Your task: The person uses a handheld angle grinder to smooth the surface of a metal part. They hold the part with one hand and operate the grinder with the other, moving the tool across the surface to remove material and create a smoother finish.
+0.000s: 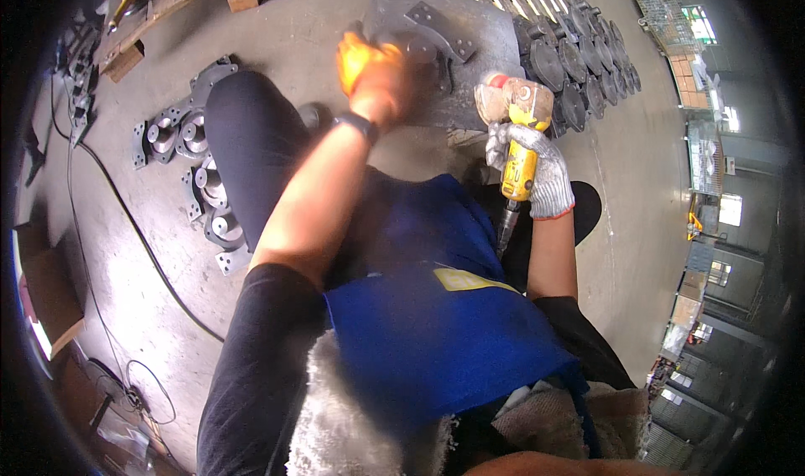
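Observation:
My left hand (377, 74), in an orange glove, presses on a dark metal casting (436, 32) that lies on a grey steel work plate (495, 32). My right hand (537, 170), in a grey knit glove, grips a yellow angle grinder (521, 153) upright; its head (511, 103) sits at the plate's near edge, just right of the casting. The grinder's hose runs down past my blue apron (436, 308).
Several dark round castings (579, 65) stand in a row to the right of the plate. More flanged castings (197, 166) lie on the concrete floor at left, beside a black cable (126, 225). A wooden pallet (159, 7) sits at upper left.

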